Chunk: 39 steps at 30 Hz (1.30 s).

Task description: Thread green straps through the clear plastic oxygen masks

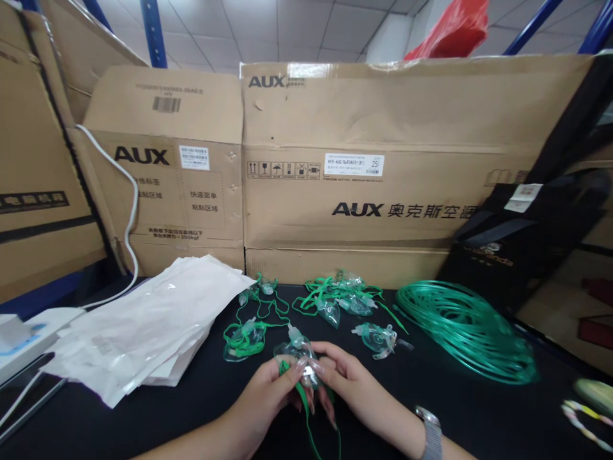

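Observation:
Low in the middle of the view, my left hand [275, 390] and my right hand [347, 377] both grip one clear oxygen mask [297, 347]. Thumbs meet over its metal nose strip; the other fingers curl underneath, partly hidden. A green elastic strap [306, 409] hangs from the mask between my hands. Just beyond on the left lies another mask [245, 338] with its green strap bundled on it. To the right sits a mask [378, 338] with no green strap visible. Farther back is a tangled pile of masks [352, 300] with green straps.
A coil of green tubing [464, 332] lies at right. White plastic bags [158, 319] are stacked at left, beside a power strip [29, 338] with a white cable. Cardboard boxes [345, 223] wall off the back. A black bag [507, 255] leans at right, and a beaded bracelet [579, 421] lies nearby.

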{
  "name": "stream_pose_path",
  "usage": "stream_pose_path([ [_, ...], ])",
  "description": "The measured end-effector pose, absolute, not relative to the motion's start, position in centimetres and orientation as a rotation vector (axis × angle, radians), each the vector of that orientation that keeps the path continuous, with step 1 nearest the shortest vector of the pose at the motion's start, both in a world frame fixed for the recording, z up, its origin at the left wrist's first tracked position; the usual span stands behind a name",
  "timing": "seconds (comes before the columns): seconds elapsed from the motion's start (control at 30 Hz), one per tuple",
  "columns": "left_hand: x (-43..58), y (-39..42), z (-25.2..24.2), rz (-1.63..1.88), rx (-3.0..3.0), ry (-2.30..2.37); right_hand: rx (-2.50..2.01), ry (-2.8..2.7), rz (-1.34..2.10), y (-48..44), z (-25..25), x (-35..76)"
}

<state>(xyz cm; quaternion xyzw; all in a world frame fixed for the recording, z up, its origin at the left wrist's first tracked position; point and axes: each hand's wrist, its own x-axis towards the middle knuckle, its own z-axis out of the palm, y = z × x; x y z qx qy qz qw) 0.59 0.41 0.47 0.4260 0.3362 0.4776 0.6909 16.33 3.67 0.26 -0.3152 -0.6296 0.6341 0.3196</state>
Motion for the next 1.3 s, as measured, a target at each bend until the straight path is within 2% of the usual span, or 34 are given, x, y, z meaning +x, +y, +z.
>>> stream_pose_path([
  [1.03, 0.5, 0.9, -0.5, 1.182, 1.183, 0.838, -0.855, -1.656, 1.703, 3.3, 0.7, 16.2],
  [1.3, 0.5, 0.3, 0.7, 1.160, 1.204, 0.850, -0.857, -1.672, 1.738, 3.2, 0.5, 16.1],
])
